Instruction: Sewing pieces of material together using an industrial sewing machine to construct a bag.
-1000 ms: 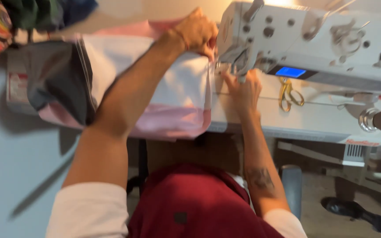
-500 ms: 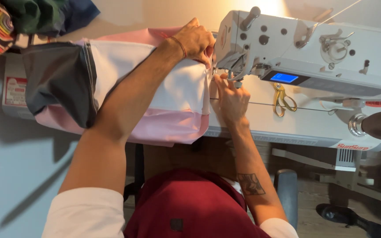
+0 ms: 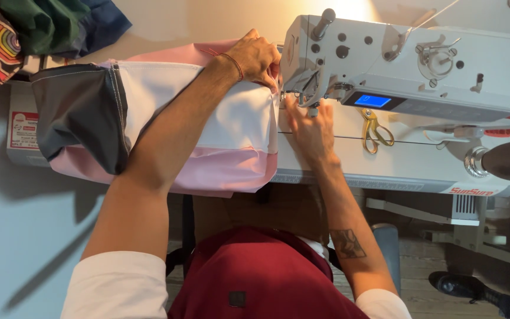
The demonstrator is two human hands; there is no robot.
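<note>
A white sewing machine [image 3: 408, 65] is carried on a pale table [image 3: 385, 162], with wooden floor seen below. A white, pink and grey fabric bag [image 3: 231, 127] is laid beside the needle. It is pinched by the left hand [image 3: 258, 58]; the right hand [image 3: 309, 127] is pressed flat at its edge.

A sewing workshop: a white industrial sewing machine [image 3: 408, 65] fills the table's [image 3: 385, 168] right side, gold scissors [image 3: 375, 131] near it, colourful fabric [image 3: 25, 29] piled far left.
</note>
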